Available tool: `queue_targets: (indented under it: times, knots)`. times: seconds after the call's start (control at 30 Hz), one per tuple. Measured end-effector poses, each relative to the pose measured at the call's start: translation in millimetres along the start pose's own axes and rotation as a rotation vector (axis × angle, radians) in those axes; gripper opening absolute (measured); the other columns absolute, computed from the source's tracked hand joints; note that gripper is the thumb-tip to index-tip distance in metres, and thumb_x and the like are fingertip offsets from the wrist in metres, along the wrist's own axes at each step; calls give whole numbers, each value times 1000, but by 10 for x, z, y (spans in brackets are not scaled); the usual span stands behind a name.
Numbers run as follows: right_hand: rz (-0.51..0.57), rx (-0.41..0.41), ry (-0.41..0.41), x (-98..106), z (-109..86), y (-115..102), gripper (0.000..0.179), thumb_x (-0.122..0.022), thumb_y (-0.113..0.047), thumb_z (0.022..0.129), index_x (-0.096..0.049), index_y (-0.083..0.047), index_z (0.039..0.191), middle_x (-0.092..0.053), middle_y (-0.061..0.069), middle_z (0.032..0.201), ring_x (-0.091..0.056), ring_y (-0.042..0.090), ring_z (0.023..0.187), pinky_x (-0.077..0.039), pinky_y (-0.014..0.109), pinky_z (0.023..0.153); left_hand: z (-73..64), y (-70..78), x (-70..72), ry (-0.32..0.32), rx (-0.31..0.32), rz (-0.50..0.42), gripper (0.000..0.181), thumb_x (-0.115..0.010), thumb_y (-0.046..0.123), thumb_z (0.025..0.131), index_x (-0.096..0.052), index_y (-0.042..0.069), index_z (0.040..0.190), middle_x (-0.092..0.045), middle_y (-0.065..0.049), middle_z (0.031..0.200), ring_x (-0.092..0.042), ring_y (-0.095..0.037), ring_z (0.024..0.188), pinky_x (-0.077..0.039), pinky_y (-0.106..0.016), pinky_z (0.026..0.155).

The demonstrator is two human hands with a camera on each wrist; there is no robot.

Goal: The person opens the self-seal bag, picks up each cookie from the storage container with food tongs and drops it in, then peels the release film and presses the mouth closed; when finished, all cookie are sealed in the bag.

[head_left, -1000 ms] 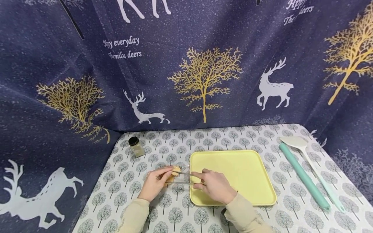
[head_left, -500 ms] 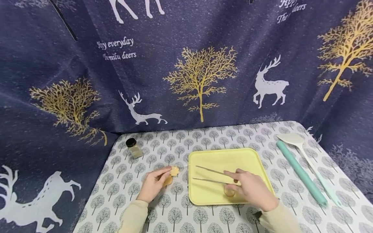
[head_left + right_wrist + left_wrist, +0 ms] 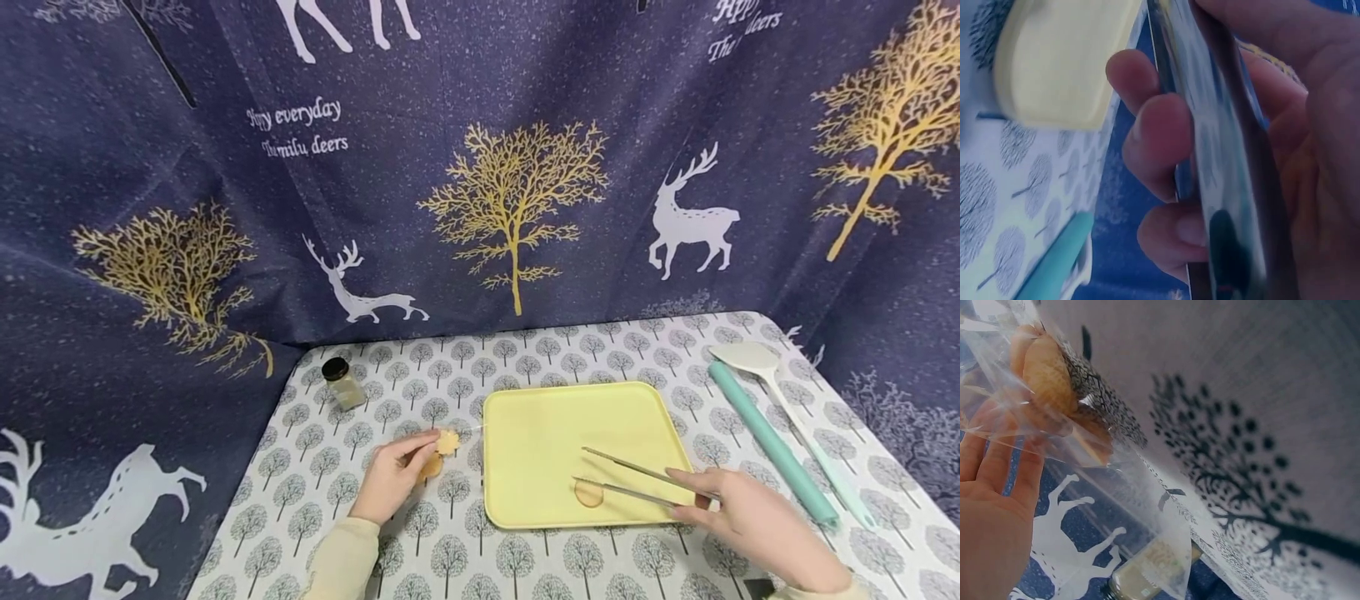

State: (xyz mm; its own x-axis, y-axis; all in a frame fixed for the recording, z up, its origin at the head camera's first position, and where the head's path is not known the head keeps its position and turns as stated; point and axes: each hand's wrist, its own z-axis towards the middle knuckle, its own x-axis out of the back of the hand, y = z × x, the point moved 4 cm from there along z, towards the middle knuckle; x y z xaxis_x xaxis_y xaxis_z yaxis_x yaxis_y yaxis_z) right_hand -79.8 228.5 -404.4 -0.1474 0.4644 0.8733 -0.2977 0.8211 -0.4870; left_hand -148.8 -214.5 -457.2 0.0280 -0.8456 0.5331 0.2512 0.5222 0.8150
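Observation:
My left hand point(image 3: 393, 475) grips a clear plastic bag point(image 3: 1091, 447) beside the tray's left edge. Scalloped yellow-orange biscuits point(image 3: 447, 442) show at its fingertips, and the left wrist view has them inside the bag as a tan cluster. My right hand point(image 3: 750, 517) holds metal tongs point(image 3: 637, 465) over the right part of the yellow tray point(image 3: 555, 417). The tongs' arms stand apart with nothing between their tips. A thin round tan piece point(image 3: 588, 495) lies on the tray, just below the lower tip. In the right wrist view the fingers point(image 3: 1163, 134) wrap the tongs' shiny handle.
A small black-lidded glass jar point(image 3: 345, 387) stands at the back left of the table. To the right of the tray lie a teal rod point(image 3: 772, 442) and a white turner point(image 3: 750, 358) with a pale green handle. A dark deer-print cloth point(image 3: 480, 208) hangs behind the table.
My right hand has drawn the tongs away from the bag, rightward across the tray. The round piece on the tray has come into view. My left hand stays beside the tray with the bag.

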Motion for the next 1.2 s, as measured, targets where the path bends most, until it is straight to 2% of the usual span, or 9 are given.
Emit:
queue_targets:
  times: [0.13, 0.3, 0.63, 0.77, 0.93, 1.1, 1.2]
  knots:
    - [51, -20, -16, -21, -91, 88, 56, -73, -47, 82, -68, -10, 123, -51, -20, 69, -37, -4, 53, -35, 18, 42, -5, 3, 0, 3, -7, 8, 24, -69, 12, 91, -73, 15, 114, -67, 1, 123, -60, -17, 117, -47, -36, 102]
    - [97, -24, -34, -74, -153, 128, 57, -74, -46, 81, -68, -8, 123, -50, -19, 70, -35, -4, 53, -34, 17, 42, 0, 3, -1, 12, -10, 13, 23, -69, 12, 91, -73, 17, 113, -67, -2, 123, -60, -19, 118, -45, -36, 104]
    - [137, 6, -60, -151, -167, 141, 57, -75, -43, 81, -66, -5, 124, -52, -21, 69, -40, -4, 57, -36, 18, 44, -1, -12, -2, 9, 9, 17, 23, -69, 14, 91, -73, 16, 114, -66, -4, 124, -59, -19, 119, -44, -36, 105]
    - [139, 33, -64, -154, -173, 139, 57, -75, -41, 82, -66, -3, 124, -51, -21, 69, -40, -4, 58, -35, 18, 43, -1, -24, -6, 10, 6, 6, 23, -69, 12, 91, -73, 15, 113, -66, -3, 124, -59, -19, 119, -45, -35, 105]
    - [126, -3, -88, -153, -167, 146, 59, -74, -45, 81, -66, -7, 125, -50, -20, 69, -38, -4, 55, -35, 18, 42, 0, -24, -7, 10, -4, 11, 22, -69, 13, 91, -73, 15, 113, -67, -2, 123, -60, -18, 118, -45, -36, 104]
    - [80, -10, -60, -151, -156, 145, 58, -74, -46, 80, -67, -9, 123, -50, -21, 70, -37, -4, 54, -34, 17, 42, 0, -24, -7, 9, -12, 17, 23, -69, 13, 91, -72, 15, 114, -67, -2, 123, -60, -19, 117, -46, -38, 103]
    - [91, -14, -67, -161, -152, 152, 58, -75, -46, 80, -67, -9, 124, -50, -21, 70, -36, -4, 53, -34, 18, 42, -4, -19, -4, 7, -4, 22, 23, -69, 13, 91, -73, 15, 113, -67, -1, 123, -61, -18, 116, -46, -37, 103]
